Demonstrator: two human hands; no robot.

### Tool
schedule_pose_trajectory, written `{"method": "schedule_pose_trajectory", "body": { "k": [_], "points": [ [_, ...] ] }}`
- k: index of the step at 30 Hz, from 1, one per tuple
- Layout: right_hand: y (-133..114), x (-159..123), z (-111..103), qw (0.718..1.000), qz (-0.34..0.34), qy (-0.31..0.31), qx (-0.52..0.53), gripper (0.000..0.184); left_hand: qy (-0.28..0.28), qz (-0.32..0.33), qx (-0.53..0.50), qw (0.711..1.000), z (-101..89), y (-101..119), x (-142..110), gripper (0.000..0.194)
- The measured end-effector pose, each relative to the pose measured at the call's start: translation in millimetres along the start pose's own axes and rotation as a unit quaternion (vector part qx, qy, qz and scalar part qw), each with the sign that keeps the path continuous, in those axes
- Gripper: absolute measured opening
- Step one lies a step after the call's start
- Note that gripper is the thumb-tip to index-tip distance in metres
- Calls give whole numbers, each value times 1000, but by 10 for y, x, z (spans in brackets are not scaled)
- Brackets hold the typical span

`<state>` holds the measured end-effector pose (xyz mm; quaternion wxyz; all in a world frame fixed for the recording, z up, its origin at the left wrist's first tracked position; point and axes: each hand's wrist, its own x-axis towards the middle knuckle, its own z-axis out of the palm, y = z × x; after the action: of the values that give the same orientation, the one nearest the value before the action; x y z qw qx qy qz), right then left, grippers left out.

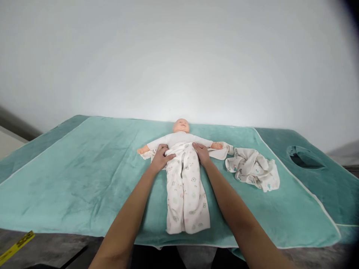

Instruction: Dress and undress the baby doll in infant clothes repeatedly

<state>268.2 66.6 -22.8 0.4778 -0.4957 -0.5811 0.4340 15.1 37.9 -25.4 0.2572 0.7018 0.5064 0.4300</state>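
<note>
A baby doll point(181, 126) lies on its back with its head at the far side and its arms spread wide. Over its legs and up to its waist are white baby pants point(189, 190) with a small printed pattern and a dark gap at the crotch. My left hand point(162, 157) grips the waistband at the left, thumb on top. At the opposite side my right hand point(201, 152) pinches the same waistband. Under the doll's arms shows a spread white garment point(218, 153), partly hidden by the doll and my hands.
To the right lies a crumpled white printed cloth garment point(254, 168). A green cover point(70, 172) is spread across the table against a pale wall point(179, 56). An oval hole point(305, 158) opens at the right end. A yellow strip point(17, 247) is on the floor at lower left.
</note>
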Motion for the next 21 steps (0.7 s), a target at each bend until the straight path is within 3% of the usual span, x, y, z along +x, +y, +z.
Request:
{"method": "schedule_pose_trajectory", "body": {
  "k": [2,5,8,11,15,18,21],
  "points": [
    [-12,-28,-61,1000,-11,-20,0,51,20,3,32,999,49,33,-66,30],
    [-33,-184,-142,999,-25,-46,-6,48,59,-43,52,996,88,120,-183,32],
    [-47,-410,-162,999,-21,-18,-43,47,76,-87,41,992,89,228,-299,31],
    [-53,-577,-130,995,-17,45,-90,41,47,-102,-8,994,51,301,-429,32],
    [-58,-648,-81,985,-47,76,-151,45,-17,-112,-129,985,-35,314,-600,50],
    [-63,-648,-58,982,-58,81,-162,50,-25,-104,-120,987,-65,329,-669,51],
    [-62,-637,-47,984,-57,76,-152,50,4,-71,-76,995,-46,381,-689,35]
  ]
}}
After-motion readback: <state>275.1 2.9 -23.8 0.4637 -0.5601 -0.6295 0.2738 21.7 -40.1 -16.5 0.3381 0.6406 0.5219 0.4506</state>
